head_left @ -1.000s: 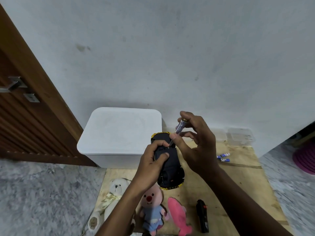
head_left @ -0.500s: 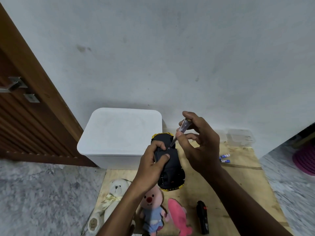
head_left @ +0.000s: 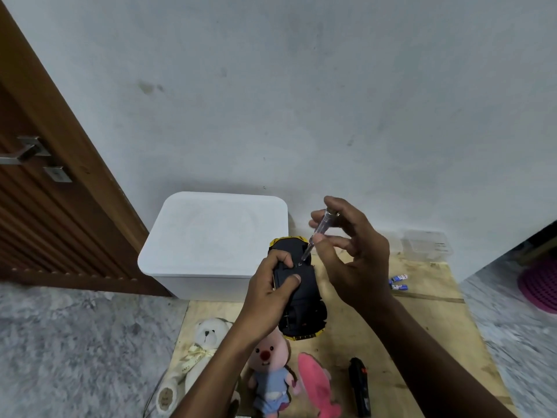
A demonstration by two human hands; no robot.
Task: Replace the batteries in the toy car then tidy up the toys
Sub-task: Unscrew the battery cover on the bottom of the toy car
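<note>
Step in hand: by the look of it, working the screw on the battery cover of the toy car [head_left: 297,285], which is upside down and raised above the wooden board [head_left: 428,324].
Left hand [head_left: 268,294]: wrapped round the car's near side, thumb pressed flat on the underside just below the tool tip, fingers curled on the far edge; a firm, closed hold.
Right hand [head_left: 355,260]: pinching the clear handle of the screwdriver [head_left: 320,233] between thumb and fingertips, the other fingers fanned loose; closed on the tool only.
Tool tip: touching the underside just above the left thumb; whether it sits in a screw head is too small to tell.
Doing it well: I'd keep the shaft in line with the screw, press down lightly while twisting, and let the left thumb brace against that push.
Risk: the tip could skid toward the thumb; a loosened screw may drop among the plush toys [head_left: 271,375] below.
Spare batteries [head_left: 398,282]: on the board, well right of the right hand.
Box [head_left: 211,236]: closed, behind the car.
</note>
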